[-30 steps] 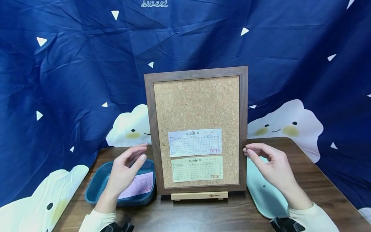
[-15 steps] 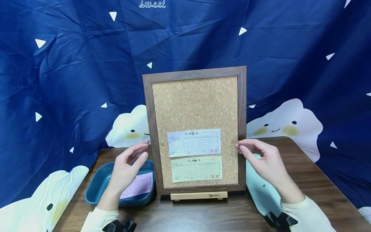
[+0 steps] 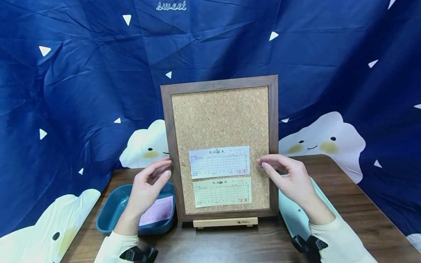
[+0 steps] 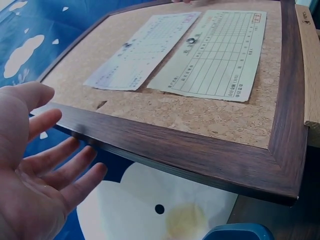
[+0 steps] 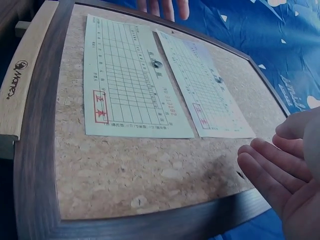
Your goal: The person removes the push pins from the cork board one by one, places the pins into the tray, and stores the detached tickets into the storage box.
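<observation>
A cork board in a dark brown wooden frame stands upright on a small wooden easel. Low on the cork hang two printed receipt slips, a white one above a pale green one. Each has a small pin near its top edge. My left hand is beside the frame's left side, fingers relaxed and holding nothing. In front of the board's right part, my right hand has its fingertips close to the white slip's right edge; its fingers are loosely bent around nothing.
A dark blue tray with a pink slip in it stands to the left on the wooden table. At the right lies a mint-green tray holding a small pin-like piece. A blue cloud-print cloth hangs behind.
My right hand has moved left, from the frame's right edge to near the white slip. My left hand has shifted slightly right, toward the frame. The slips stay in place.
</observation>
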### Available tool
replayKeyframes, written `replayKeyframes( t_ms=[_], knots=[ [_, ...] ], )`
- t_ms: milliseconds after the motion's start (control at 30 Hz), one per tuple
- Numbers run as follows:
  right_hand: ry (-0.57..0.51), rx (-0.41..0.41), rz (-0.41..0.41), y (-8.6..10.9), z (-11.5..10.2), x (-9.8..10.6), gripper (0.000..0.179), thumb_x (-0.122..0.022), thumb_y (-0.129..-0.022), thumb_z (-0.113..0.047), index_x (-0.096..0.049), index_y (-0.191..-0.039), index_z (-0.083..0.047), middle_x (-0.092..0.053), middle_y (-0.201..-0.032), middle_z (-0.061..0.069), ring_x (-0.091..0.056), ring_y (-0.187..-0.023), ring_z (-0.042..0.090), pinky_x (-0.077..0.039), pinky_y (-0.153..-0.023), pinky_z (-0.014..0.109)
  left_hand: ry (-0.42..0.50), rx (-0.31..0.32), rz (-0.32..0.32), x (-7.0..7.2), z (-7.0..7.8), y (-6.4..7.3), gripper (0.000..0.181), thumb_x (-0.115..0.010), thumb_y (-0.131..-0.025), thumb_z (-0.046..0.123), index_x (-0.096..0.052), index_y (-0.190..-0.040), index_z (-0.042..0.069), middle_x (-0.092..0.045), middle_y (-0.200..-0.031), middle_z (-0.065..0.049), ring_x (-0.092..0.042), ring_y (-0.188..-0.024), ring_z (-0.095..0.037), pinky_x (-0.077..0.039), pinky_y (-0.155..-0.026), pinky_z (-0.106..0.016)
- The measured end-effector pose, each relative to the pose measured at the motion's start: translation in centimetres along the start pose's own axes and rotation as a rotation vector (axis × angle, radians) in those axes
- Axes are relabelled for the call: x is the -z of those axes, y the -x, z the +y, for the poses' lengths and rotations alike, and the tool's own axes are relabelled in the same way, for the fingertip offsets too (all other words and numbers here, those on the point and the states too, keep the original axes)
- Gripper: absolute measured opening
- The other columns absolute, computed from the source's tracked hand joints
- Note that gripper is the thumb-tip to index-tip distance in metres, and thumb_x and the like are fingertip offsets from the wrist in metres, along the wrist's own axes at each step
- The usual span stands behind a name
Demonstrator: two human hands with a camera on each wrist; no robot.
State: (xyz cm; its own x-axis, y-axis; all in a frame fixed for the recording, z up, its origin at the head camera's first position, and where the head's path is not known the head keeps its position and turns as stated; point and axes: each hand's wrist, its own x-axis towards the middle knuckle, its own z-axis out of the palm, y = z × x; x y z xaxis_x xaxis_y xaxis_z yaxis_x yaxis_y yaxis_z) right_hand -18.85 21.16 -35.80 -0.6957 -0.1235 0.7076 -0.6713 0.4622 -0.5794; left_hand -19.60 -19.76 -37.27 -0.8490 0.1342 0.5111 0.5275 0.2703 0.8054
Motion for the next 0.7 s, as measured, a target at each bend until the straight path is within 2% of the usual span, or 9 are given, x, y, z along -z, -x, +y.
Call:
replayKeyframes(
  t_ms=[133,400,467,667,700],
  knots=[
    [0.013,0.008,-0.005,-0.3,-0.1,-0.6,0.023,-0.073,-0.095,0.010,-0.079,-0.112,-0.004,-0.083,-0.104,0.012,-0.070,-0.093,-0.013,-0.055,-0.079,0.008,0.002,-0.002,-0.001,0.0,0.0,-0.2,0.031,-0.066,-0.106,0.004,-0.070,-0.136,0.001,-0.061,-0.154,-0.021,-0.065,-0.127,0.005,-0.051,-0.105,-0.013],
    [0.021,0.002,-0.034,-0.7,-0.2,-1.4,0.021,-0.073,-0.096,0.007,-0.080,-0.113,-0.005,-0.083,-0.104,0.009,-0.072,-0.093,-0.009,-0.056,-0.078,0.010,-0.030,0.047,-0.021,-0.3,-0.1,-0.5,0.032,-0.068,-0.106,0.009,-0.070,-0.137,0.003,-0.058,-0.158,-0.018,-0.064,-0.126,0.007,-0.050,-0.105,-0.012],
    [0.032,0.003,-0.040,-0.9,-0.2,-1.5,0.021,-0.073,-0.097,0.006,-0.080,-0.113,-0.006,-0.083,-0.104,0.008,-0.072,-0.092,-0.007,-0.056,-0.076,0.011,-0.040,0.058,-0.027,-0.4,-0.1,-0.6,0.033,-0.069,-0.105,0.009,-0.070,-0.138,0.003,-0.057,-0.159,-0.018,-0.065,-0.129,0.001,-0.050,-0.104,-0.013],
    [0.035,0.007,-0.044,-1.4,-0.5,-1.7,0.019,-0.074,-0.097,0.004,-0.080,-0.112,-0.006,-0.083,-0.101,0.007,-0.072,-0.086,-0.004,-0.054,-0.070,0.013,-0.050,0.083,-0.038,-0.7,0.1,-1.0,0.033,-0.070,-0.105,0.011,-0.070,-0.137,0.004,-0.053,-0.162,-0.019,-0.062,-0.140,-0.035,-0.049,-0.104,-0.013],
    [0.029,0.009,-0.045,-1.5,-0.6,-1.7,0.019,-0.074,-0.097,0.004,-0.080,-0.112,-0.006,-0.083,-0.101,0.007,-0.071,-0.085,-0.005,-0.054,-0.069,0.013,-0.055,0.087,-0.039,-0.8,0.1,-1.0,0.033,-0.070,-0.105,0.011,-0.070,-0.137,0.004,-0.053,-0.162,-0.019,-0.061,-0.141,-0.038,-0.050,-0.107,-0.018]
  ],
)
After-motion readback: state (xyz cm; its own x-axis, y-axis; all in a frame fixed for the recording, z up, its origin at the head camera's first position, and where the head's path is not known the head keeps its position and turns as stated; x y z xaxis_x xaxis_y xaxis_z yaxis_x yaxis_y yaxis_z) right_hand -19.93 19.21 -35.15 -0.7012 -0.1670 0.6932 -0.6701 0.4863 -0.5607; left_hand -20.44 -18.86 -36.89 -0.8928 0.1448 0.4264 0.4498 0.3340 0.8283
